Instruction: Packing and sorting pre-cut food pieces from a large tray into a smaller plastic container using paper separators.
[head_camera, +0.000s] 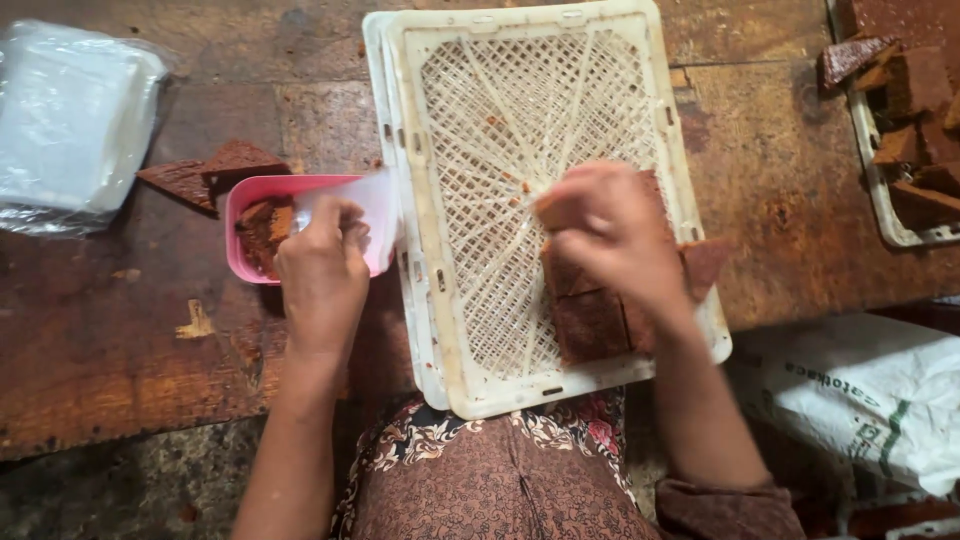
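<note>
- Head view: left hand (322, 268) closed narrowly around a clear bag (362, 205), held open over the pink tub (250, 195), seemingly for filling.
- Right hand (612, 232) pinching a brown cake piece (552, 208) above the white lattice crate (440, 290), near-right stack of brown blocks (592, 322) just beneath.
- Fingertips blurred; far-right tray (905, 238) cut off.

A small food-making workshop; brown cake slabs (590, 320) on plastic trays (440, 250), worn wooden counter (120, 340), stacked packaging (70, 120), sack (860, 400).
</note>
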